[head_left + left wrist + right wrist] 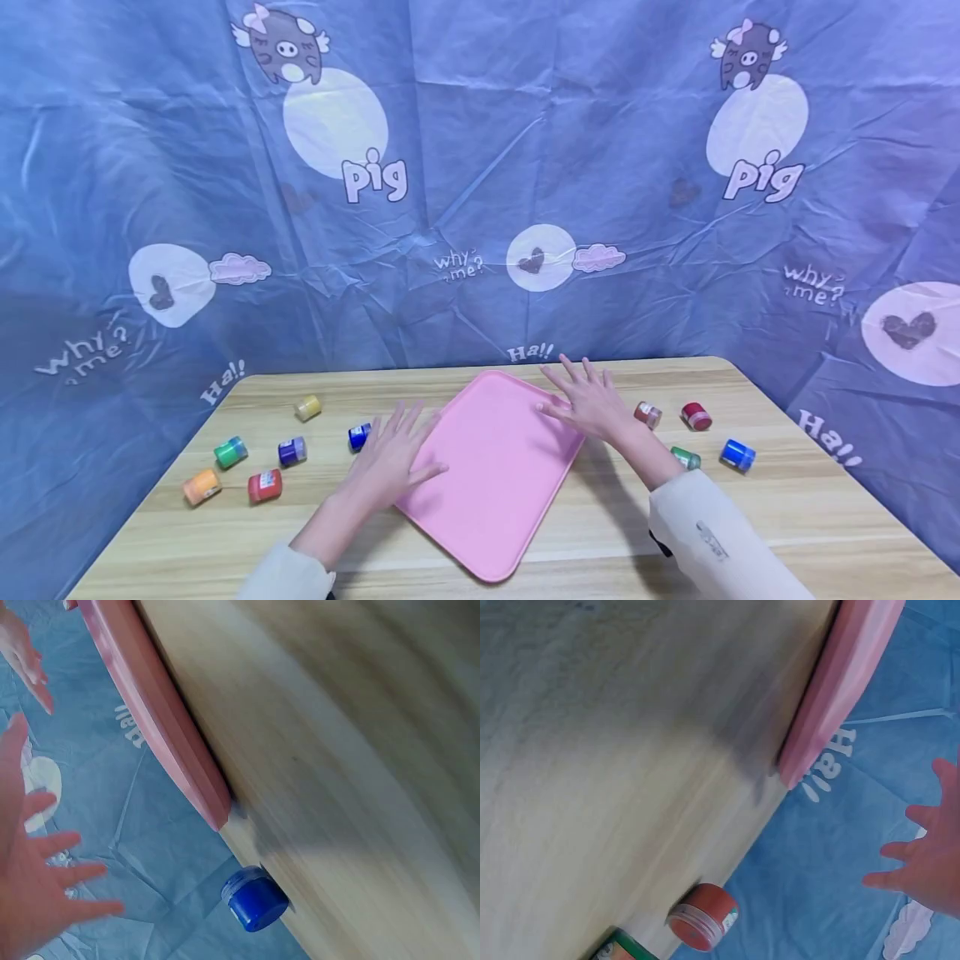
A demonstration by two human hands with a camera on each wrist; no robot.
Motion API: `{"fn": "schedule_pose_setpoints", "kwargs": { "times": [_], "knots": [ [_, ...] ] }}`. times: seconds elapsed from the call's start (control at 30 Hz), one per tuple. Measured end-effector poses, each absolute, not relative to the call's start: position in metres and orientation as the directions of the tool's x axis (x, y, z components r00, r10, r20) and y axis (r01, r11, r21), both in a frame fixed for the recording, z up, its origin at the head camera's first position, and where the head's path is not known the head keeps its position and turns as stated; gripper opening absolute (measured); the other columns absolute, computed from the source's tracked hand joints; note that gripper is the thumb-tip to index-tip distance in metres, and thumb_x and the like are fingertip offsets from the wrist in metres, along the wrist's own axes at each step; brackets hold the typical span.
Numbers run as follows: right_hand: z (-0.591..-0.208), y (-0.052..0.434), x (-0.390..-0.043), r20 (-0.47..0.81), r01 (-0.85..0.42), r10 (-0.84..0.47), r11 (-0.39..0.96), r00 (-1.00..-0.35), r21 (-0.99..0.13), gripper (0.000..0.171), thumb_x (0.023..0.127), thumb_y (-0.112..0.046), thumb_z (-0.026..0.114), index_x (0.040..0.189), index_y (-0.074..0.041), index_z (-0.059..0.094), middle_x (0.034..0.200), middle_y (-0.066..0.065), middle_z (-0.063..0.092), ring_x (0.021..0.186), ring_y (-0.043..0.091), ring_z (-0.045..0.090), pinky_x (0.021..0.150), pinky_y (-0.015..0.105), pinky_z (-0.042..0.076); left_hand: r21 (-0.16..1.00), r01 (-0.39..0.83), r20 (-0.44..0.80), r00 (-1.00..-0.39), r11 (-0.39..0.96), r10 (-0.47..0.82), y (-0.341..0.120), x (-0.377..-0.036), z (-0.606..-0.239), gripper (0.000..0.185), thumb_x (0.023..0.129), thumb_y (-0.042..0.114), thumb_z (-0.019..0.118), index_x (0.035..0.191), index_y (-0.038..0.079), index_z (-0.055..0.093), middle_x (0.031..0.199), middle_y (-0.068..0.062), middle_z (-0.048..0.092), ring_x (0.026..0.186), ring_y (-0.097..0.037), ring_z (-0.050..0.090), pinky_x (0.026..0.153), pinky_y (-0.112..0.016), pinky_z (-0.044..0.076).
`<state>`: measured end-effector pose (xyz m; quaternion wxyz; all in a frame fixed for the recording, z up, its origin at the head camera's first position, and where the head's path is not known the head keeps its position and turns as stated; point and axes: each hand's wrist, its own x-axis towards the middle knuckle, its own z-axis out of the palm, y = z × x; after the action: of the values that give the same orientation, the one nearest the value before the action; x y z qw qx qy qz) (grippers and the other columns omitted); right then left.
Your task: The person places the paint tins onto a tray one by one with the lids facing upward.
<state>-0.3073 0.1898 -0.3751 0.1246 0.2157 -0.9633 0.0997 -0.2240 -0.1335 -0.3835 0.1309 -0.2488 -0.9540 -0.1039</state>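
Head view: pink tray [495,475] lies skewed mid-table [787,517]; left hand [393,458] and right hand [588,400], fingers spread flat, over its opposite edges, contact unclear. Left wrist view: blurred; tray edge [161,720], blue jar [253,898], splayed fingers [45,900] cut off. Right wrist view: tray corner [832,690], red-lidded jar [703,916], a green jar [619,949] cropped.

the pink tray [487,475] is looking like smooth matt plastic, with a faint sheen along its rolled rim. the table [787,508] is showing a pale wood-grain top, smooth and matt. the blue backdrop [480,167] is hanging as thin, creased non-woven cloth with a soft sheen. the blue-capped jar [253,899] is showing glossy plastic, and the red-capped jar [703,916] is looking like clear plastic.
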Motion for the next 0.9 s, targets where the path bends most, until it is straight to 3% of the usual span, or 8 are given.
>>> {"fn": "schedule_pose_setpoints", "kwargs": {
  "times": [0.2, 0.3, 0.4, 0.53, 0.63, 0.9],
  "knots": [
    [-0.383, 0.188, -0.316, 0.249, -0.460, -0.416, 0.874, -0.874, -0.155, 0.065, 0.088, -0.049, 0.052, 0.141, -0.015, 0.037, 0.144, 0.020, 0.025, 0.125, 0.051, 0.021, 0.098, 0.066, 0.015, 0.084, 0.712, 0.269, -0.690, 0.698, 0.672, -0.140, -0.213, -0.385, 0.053, 0.084, 0.039, 0.061, 0.124, 0.005, 0.055, 0.132, -0.020, 0.044, 0.120, -0.036, 0.041, 0.100, -0.053, 0.030],
    [-0.390, 0.188, -0.320, 0.271, -0.485, -0.436, 0.862, -0.858, -0.150, 0.058, 0.088, -0.040, 0.056, 0.136, -0.010, 0.044, 0.137, 0.023, 0.037, 0.118, 0.050, 0.035, 0.096, 0.062, 0.027, 0.075, 0.752, 0.198, -0.655, 0.655, 0.729, -0.141, -0.205, -0.385, 0.047, 0.081, 0.038, 0.065, 0.117, 0.007, 0.060, 0.122, -0.014, 0.053, 0.113, -0.028, 0.049, 0.098, -0.043, 0.036],
    [-0.398, 0.189, -0.325, 0.303, -0.490, -0.437, 0.863, -0.847, -0.124, 0.047, 0.087, -0.028, 0.061, 0.127, -0.006, 0.053, 0.118, 0.022, 0.054, 0.102, 0.043, 0.052, 0.085, 0.055, 0.042, 0.106, 0.768, 0.114, -0.641, 0.632, 0.759, -0.138, -0.197, -0.384, 0.036, 0.078, 0.033, 0.069, 0.107, 0.013, 0.065, 0.107, 0.000, 0.060, 0.100, -0.016, 0.054, 0.088, -0.031, 0.044],
    [-0.409, 0.194, -0.331, 0.338, -0.465, -0.413, 0.881, -0.846, -0.088, 0.032, 0.085, -0.013, 0.062, 0.115, -0.004, 0.062, 0.092, 0.015, 0.061, 0.080, 0.035, 0.059, 0.066, 0.046, 0.050, 0.106, 0.791, 0.083, -0.610, 0.602, 0.788, -0.130, -0.191, -0.383, 0.017, 0.072, 0.018, 0.073, 0.088, 0.019, 0.068, 0.082, 0.013, 0.055, 0.076, -0.003, 0.051, 0.067, -0.018, 0.044],
    [-0.413, 0.196, -0.336, 0.349, -0.443, -0.388, 0.892, -0.853, -0.093, 0.023, 0.084, -0.008, 0.060, 0.107, -0.004, 0.065, 0.085, 0.012, 0.060, 0.077, 0.034, 0.060, 0.061, 0.045, 0.050, 0.042, 0.800, 0.091, -0.599, 0.598, 0.795, -0.126, -0.190, -0.384, 0.014, 0.070, 0.011, 0.074, 0.077, 0.020, 0.066, 0.070, 0.014, 0.048, 0.065, 0.000, 0.045, 0.058, -0.014, 0.039],
    [-0.411, 0.201, -0.344, 0.272, -0.406, -0.353, 0.898, -0.895, -0.169, 0.017, 0.082, -0.004, 0.059, 0.097, -0.005, 0.068, 0.085, 0.011, 0.063, 0.079, 0.031, 0.061, 0.062, 0.044, 0.050, -0.126, 0.808, 0.107, -0.566, 0.575, 0.818, -0.125, -0.191, -0.388, 0.017, 0.071, 0.013, 0.072, 0.065, 0.024, 0.062, 0.061, 0.015, 0.042, 0.058, -0.001, 0.043, 0.053, -0.014, 0.037]
  ]
}}
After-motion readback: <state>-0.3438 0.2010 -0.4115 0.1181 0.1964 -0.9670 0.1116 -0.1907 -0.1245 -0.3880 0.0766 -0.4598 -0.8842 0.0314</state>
